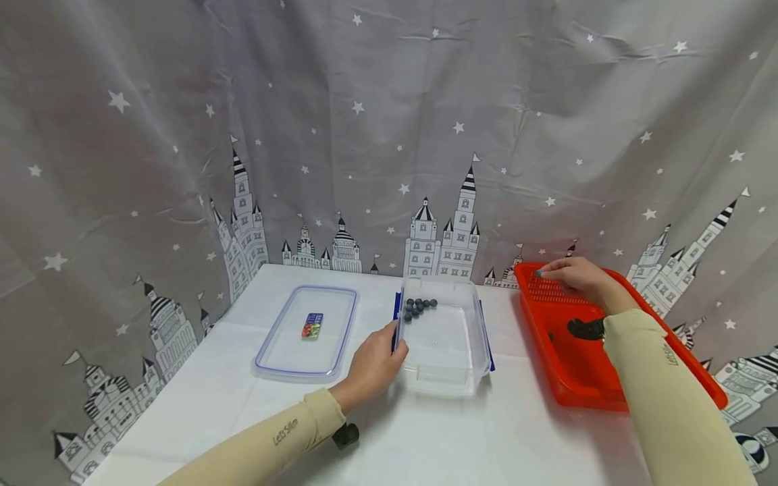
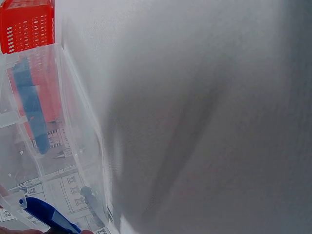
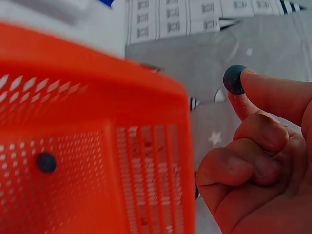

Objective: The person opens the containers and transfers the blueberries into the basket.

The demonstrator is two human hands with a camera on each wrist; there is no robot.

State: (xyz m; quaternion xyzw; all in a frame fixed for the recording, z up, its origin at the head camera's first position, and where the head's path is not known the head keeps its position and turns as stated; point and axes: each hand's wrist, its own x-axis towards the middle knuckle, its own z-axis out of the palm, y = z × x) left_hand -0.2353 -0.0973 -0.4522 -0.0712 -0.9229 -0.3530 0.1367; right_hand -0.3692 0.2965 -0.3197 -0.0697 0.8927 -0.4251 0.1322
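My left hand grips the left side of a clear plastic food container, by its blue latch. Several blueberries lie clustered in the container's far left corner. Over the far left part of a red basket, my right hand pinches a single blueberry between thumb and index finger, the other fingers curled in. Another blueberry lies inside the basket.
A clear lid with a blue seal and a small label lies flat on the white table, left of the container. Behind the table hangs a grey curtain printed with castles and stars.
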